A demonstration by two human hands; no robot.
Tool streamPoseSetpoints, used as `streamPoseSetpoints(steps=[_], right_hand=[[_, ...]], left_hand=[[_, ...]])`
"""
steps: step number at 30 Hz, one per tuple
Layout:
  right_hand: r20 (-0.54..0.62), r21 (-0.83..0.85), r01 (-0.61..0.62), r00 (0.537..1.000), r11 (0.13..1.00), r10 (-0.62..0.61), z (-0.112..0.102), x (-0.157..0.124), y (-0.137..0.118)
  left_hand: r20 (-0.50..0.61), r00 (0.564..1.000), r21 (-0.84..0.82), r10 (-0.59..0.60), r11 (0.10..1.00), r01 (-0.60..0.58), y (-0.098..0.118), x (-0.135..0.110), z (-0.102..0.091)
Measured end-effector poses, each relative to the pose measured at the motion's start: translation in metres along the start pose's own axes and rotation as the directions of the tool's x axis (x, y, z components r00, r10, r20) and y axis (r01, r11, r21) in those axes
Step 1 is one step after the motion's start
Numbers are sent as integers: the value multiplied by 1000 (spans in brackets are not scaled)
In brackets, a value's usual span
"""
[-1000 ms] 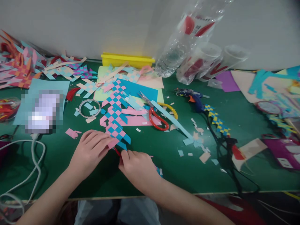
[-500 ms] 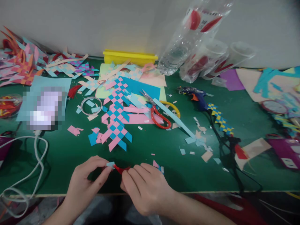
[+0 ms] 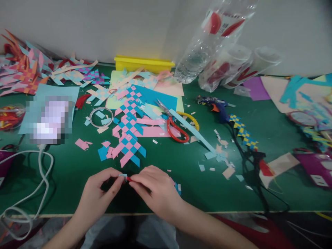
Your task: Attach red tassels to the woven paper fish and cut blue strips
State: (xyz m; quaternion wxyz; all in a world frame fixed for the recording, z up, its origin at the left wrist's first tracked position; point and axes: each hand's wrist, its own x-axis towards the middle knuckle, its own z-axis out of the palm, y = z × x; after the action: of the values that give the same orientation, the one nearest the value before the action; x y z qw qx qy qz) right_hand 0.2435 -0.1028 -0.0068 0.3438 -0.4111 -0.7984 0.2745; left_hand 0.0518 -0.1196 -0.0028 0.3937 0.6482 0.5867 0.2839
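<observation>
Left hand pinched light-blue paper scrap | right hand pinched red piece | pink-and-blue woven-paper chain lay at their 12 o'clock

This looks like a craft workshop, or at least a papercraft bench; whether it sits in a home cannot be told. A green table, set against a grey wall, is strewn with pink-and-blue woven paper, cut scraps and coloured sheets, with scissors and a glue gun among them and woven pieces heaped at far left.
</observation>
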Motion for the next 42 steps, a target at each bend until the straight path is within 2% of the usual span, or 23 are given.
streamPoseSetpoints(steps=[1, 3, 5, 6, 8, 11, 14, 17, 20, 23, 28, 34, 42], right_hand=[[56, 89, -108, 993, 990, 104, -3, 1, 0], [189, 219, -312, 943, 924, 274, -11, 4, 1], [257, 242, -424, 895, 873, 363, -19, 7, 4], [254, 222, -434, 890, 873, 378, -22, 8, 7], [208, 147, -402, 906, 904, 370, -27, 9, 13], [106, 65, -318, 945, 946, 311, -32, 10, 22], [27, 25, -256, 967, 966, 255, -37, 12, 29], [-24, -37, -205, 979, 978, 205, -41, 14, 33], [-76, -79, -166, 984, 983, 160, -43, 16, 36], [-101, -82, -158, 984, 984, 149, -44, 18, 37], [-140, -88, -146, 981, 985, 133, -45, 21, 39], [-161, -107, -131, 981, 986, 113, -49, 29, 36], [-199, -73, -74, 978, 995, 58, -52, 32, 38]], left_hand=[[2, 1000, 28, 13, 1000, -13, 0, 1, -1], [-17, 998, 104, 63, 993, -61, -1, 4, -4], [-59, 979, 230, 193, 957, -175, -5, 6, -8], [-71, 956, 315, 285, 916, -249, -7, 7, -11], [-59, 888, 498, 456, 784, -369, -12, 8, -16], [21, 830, 731, 557, 558, -393, -18, 8, -22], [83, 825, 842, 559, 403, -358, -20, 8, -26], [126, 844, 883, 521, 329, -335, -20, 9, -28], [148, 840, 909, 522, 262, -323, -18, 11, -31], [139, 816, 911, 562, 250, -328, -13, 14, -31], [160, 765, 842, 624, 318, -435, 0, 22, -13], [235, 793, 801, 562, 350, -485, 7, 41, 5], [243, 744, 733, 623, 384, -561, 5, 56, 3]])
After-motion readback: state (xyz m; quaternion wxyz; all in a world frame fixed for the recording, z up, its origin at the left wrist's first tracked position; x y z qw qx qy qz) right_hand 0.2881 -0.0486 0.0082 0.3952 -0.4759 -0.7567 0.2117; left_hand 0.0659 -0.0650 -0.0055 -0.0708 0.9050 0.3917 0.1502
